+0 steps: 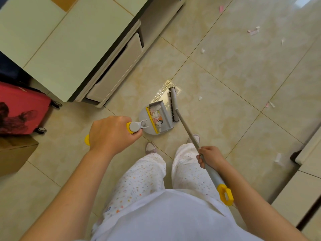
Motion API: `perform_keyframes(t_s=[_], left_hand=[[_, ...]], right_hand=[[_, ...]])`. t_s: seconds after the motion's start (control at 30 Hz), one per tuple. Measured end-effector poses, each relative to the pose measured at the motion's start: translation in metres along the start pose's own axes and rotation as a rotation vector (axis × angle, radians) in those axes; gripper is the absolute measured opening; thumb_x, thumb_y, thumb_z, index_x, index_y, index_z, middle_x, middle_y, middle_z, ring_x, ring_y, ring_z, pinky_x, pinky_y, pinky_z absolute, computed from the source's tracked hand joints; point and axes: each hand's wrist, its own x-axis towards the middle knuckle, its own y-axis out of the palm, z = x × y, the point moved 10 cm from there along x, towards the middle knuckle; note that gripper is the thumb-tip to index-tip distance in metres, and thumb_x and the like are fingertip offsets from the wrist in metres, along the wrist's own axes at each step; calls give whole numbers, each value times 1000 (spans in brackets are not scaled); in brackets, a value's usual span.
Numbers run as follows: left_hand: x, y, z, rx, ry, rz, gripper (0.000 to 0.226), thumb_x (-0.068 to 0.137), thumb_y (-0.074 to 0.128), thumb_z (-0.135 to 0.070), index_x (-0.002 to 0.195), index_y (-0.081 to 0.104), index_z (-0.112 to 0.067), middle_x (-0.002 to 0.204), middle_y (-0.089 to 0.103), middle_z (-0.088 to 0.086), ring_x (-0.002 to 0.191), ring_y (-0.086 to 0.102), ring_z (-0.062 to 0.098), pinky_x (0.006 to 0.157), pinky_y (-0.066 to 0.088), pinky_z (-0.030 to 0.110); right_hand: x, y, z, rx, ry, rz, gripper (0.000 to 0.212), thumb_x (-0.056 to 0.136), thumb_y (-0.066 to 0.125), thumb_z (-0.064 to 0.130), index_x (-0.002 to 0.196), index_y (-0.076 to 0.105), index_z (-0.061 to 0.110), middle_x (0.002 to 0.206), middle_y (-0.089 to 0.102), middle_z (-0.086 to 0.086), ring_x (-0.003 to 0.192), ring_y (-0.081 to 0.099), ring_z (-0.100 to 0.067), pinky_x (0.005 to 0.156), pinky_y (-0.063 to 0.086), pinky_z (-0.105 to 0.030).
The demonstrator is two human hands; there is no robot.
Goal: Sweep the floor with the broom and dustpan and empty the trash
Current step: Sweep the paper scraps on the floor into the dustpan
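Head view, the only one. The person stands on the tiled floor (225,70), looking down past their legs.

Left hand (111,134): clenched around the dustpan handle (129,127), knuckles up. The handle's yellow end (87,140) pokes out behind the hand.

Right hand (211,158): closed around the broom handle (189,133), fingers wrapped where the thin shaft meets the thicker grey grip. The yellow hanging loop (225,194) sits below the hand, near the body.

Dustpan (154,119): on the floor just ahead of the feet, mouth facing up-right in frame toward the broom. Its yellow comb strip (152,120) runs across the pan. Paper scraps (157,116) already lie inside.

Broom head (173,106): on the floor, just beside the pan's open edge, bristles facing the pan. Long axis of the head runs roughly away from the person, near parallel to the pan lip. The shaft slants from the head back and to the right, up into the right hand.

Progress (judgement): partly done. One batch collected. Scraps remain scattered to the right: one near the broom (200,98), others farther off (253,30), (270,104), (278,157). Emptying not yet done; no trash bin is visible.

Nearby: cabinet (69,49) and red suitcase (20,112) to the left.
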Motion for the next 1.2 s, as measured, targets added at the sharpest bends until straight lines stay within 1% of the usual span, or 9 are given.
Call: perform_keyframes(t_s=[0.17, 0.3, 0.47, 0.63, 0.77, 0.9, 1.0, 1.1, 1.2], left_hand=[[10, -1, -14, -55, -35, 0, 50, 78, 61, -58, 55, 53, -14, 46, 50, -1, 48, 50, 24, 45, 33, 23], [27, -3, -47, -80, -8, -10, 52, 79, 61, -58, 53, 51, -14, 45, 48, -2, 46, 49, 23, 43, 28, 21], [56, -5, -106, -51, 42, 16, 49, 81, 55, -58, 58, 54, -16, 48, 46, -4, 48, 46, 19, 44, 24, 21], [84, 3, -160, -18, 67, 33, 50, 81, 54, -59, 53, 43, -19, 48, 42, -5, 51, 46, 20, 44, 20, 22], [97, 6, -187, 2, 83, 35, 53, 81, 55, -56, 49, 37, -19, 46, 38, -6, 48, 43, 21, 44, 17, 22], [107, 5, -202, 32, 59, 29, 53, 80, 54, -59, 50, 38, -18, 46, 40, -5, 45, 41, 21, 43, 18, 22], [115, 3, -211, 36, 47, 36, 50, 80, 55, -59, 54, 48, -17, 48, 46, -4, 46, 44, 21, 44, 22, 22], [121, 0, -215, 41, 29, 38, 49, 79, 56, -60, 56, 54, -17, 47, 49, -3, 47, 48, 21, 44, 24, 22], [120, -3, -212, 49, 23, 17, 52, 78, 58, -59, 53, 49, -15, 43, 45, -2, 44, 47, 23, 43, 23, 21]], right_hand=[[19, -51, 10, -94, -37, -97, 13, 95, 40, 2, 89, 50, -3, 61, 46, -14, 44, 40, -22, 42, 36, -26], [31, -94, 25, -178, -61, -192, 14, 94, 40, 4, 84, 49, 0, 59, 46, -14, 42, 41, -23, 46, 37, -29], [50, -137, 48, -164, -55, -266, 13, 94, 39, 2, 86, 49, -1, 59, 45, -12, 45, 41, -23, 47, 39, -30], [85, -165, 68, -177, -24, -295, 13, 92, 38, 0, 91, 50, -4, 63, 47, -13, 48, 44, -24, 51, 42, -33], [107, -171, 78, -167, 13, -248, 12, 89, 37, -3, 87, 49, -4, 60, 48, -14, 48, 43, -24, 53, 41, -33], [107, -165, 84, -185, 20, -119, 16, 90, 38, -2, 77, 46, 2, 60, 48, -14, 46, 42, -22, 50, 41, -31], [97, -167, 88, -6, 53, 18, 15, 91, 37, -3, 79, 45, 1, 64, 45, -13, 44, 38, -19, 38, 36, -22], [82, -178, 90, 175, 116, 133, 13, 94, 38, 1, 87, 48, -2, 65, 44, -10, 42, 39, -14, 35, 34, -18], [77, -194, 88, 48, 50, 109, 16, 94, 40, 2, 81, 49, 0, 63, 46, -12, 43, 40, -17, 38, 36, -21]])
